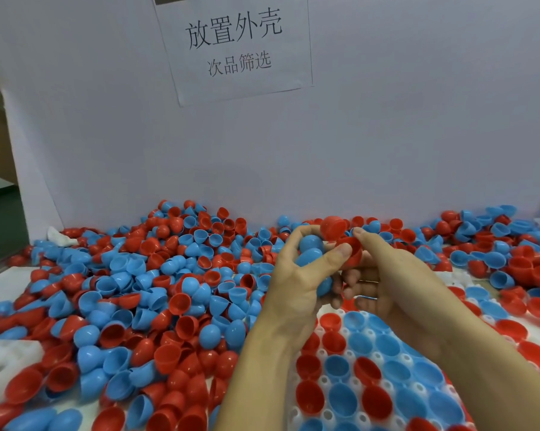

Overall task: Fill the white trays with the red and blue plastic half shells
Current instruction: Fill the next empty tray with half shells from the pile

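— Shells first: where are they?
— Blue shells point(309, 250) stacked in my left hand point(293, 281), fingers curled round them. Just right, my right hand point(383, 275) pinches red shells point(340, 234).
— And the tray?
— White tray point(327, 409) directly below both grips, nearer me.

This looks like a work spot in a small factory where plastic parts get sorted. A huge heap of loose red and blue half shells point(131, 290) covers the desk point(1, 284). A white tray point(368, 399) with rows of round holes already holds many shells. White boards point(386, 135) wall off the spot, and a printed paper sign point(234, 45) with Chinese words is stuck up on them.
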The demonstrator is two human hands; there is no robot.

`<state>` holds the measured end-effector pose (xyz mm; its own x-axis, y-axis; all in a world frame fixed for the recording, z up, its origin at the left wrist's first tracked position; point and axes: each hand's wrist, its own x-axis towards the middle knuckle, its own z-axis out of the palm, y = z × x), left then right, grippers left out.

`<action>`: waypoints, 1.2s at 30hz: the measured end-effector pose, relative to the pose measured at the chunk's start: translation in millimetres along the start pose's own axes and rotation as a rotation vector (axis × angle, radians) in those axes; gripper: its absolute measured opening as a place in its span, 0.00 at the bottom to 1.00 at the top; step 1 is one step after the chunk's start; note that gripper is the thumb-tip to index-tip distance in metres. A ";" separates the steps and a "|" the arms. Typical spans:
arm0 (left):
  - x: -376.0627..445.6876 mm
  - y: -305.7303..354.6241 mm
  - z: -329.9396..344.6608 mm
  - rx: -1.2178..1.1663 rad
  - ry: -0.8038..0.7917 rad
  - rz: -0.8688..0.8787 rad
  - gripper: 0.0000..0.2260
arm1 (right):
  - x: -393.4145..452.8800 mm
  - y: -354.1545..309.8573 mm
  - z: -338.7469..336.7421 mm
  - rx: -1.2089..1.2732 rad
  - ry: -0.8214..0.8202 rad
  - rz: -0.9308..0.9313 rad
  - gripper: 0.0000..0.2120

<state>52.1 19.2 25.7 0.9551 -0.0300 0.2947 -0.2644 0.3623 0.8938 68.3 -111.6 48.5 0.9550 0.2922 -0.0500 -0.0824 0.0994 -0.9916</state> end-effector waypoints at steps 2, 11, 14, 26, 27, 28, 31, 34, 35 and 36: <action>0.2 -0.7 0.2 0.007 0.024 0.006 0.18 | -0.8 -0.4 0.4 -0.008 -0.015 0.022 0.26; 2.2 3.0 -17.7 0.271 0.101 -0.001 0.23 | -4.4 -5.1 -15.8 -0.553 0.216 -0.518 0.03; 0.5 6.0 -21.7 0.397 0.015 -0.037 0.22 | -4.3 -5.2 -22.9 -0.664 0.039 -0.501 0.09; -0.7 9.2 -25.4 0.547 0.081 -0.045 0.22 | 1.0 -0.2 -19.6 -0.743 0.165 -0.500 0.07; 0.6 10.1 -27.0 0.512 0.159 -0.038 0.23 | 4.4 -1.6 -19.8 -0.770 0.192 -0.489 0.07; 1.8 11.0 -29.1 0.469 0.236 -0.039 0.24 | 8.4 -3.7 -19.3 -0.816 0.199 -0.471 0.07; 5.2 12.4 -33.5 0.284 0.439 -0.100 0.27 | 25.5 -9.7 -12.9 -1.017 0.142 -0.408 0.05; 7.1 12.2 -33.4 0.072 0.527 -0.219 0.21 | 45.7 -5.7 -1.2 -1.236 0.021 -0.333 0.07; 6.8 13.2 -33.8 0.018 0.536 -0.248 0.20 | 52.4 -2.7 3.2 -1.292 -0.008 -0.308 0.08; 6.8 14.2 -34.3 -0.021 0.539 -0.264 0.19 | 58.1 0.4 6.8 -1.345 -0.031 -0.279 0.08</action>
<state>59.4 56.2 28.8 0.9227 0.3533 -0.1545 -0.0116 0.4258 0.9048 121.9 -88.1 46.1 0.8863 0.4371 0.1531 0.4630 -0.8268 -0.3193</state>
